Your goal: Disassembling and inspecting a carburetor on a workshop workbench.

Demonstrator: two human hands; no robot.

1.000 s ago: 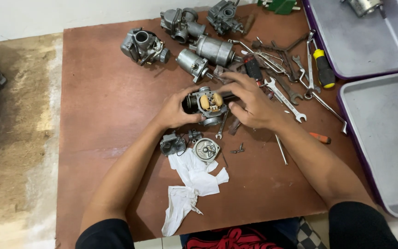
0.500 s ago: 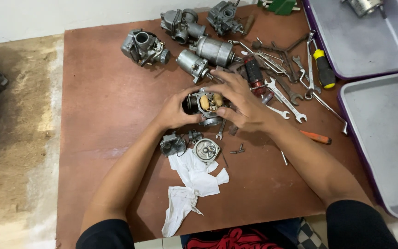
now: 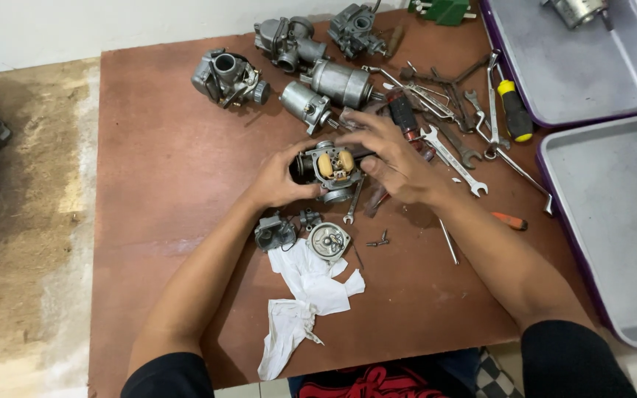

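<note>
**Opened carburetor cradled between both my hands**

Taking the carburetor body [image 3: 331,171] as my landmark and moving left to right: my left hand [image 3: 278,183] comes in from its left and grasps that end, palm wrapped round the dark mouth of the casting, thumb along the near edge. The carburetor sits just above the brown board [image 3: 164,177], open side up, so its two tan floats [image 3: 335,163] face me. Its long axis runs roughly left to right, from one palm to the other, so each hand holds one end and neither is clearly nearer.

My right hand [image 3: 392,158] closes in from the right, fingers curled over the top and far side of the body, fingertips right by the floats. I cannot tell whether those fingers pinch a small part or only steady the casting.

Just below the carburetor lie a small wrench [image 3: 353,203], a loose float bowl [image 3: 274,232] and a round metal cover [image 3: 329,240], with a crumpled white rag [image 3: 307,295] below those. Above it stand three more carburetors [image 3: 226,76] and two grey cylinders [image 3: 340,82]. To its right is a scatter of spanners [image 3: 455,158], then a yellow-handled screwdriver [image 3: 514,109], and farthest right two grey trays [image 3: 613,221].
</note>
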